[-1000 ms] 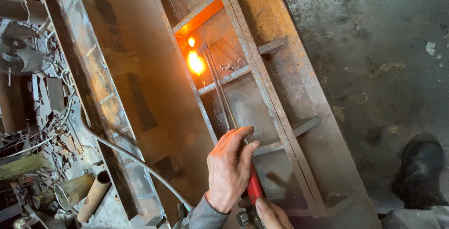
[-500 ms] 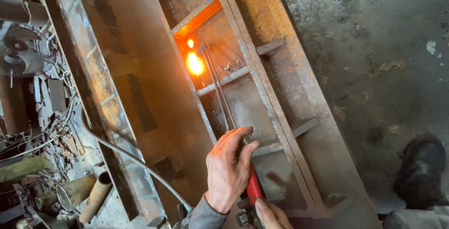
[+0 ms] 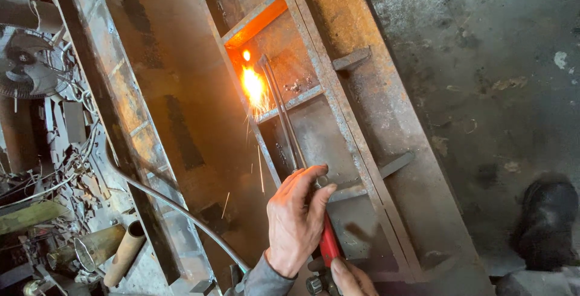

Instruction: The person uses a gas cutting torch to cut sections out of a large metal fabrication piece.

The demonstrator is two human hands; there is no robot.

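Rusty steel frame (image 3: 386,121) fills the middle. I see my left hand (image 3: 297,220) wrapped around one red-handled cutting torch (image 3: 293,145), lower centre; right hand (image 3: 353,278) grips its base. One flame (image 3: 254,87) burns upper centre.

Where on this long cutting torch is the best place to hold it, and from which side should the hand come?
Grip the cutting torch at its red handle, the end nearest the body, coming from the left and above, as the left hand does. The thin tubes run far up to the flame and sparks, so the near end is probably cooler. The right hand sits at the rear end.
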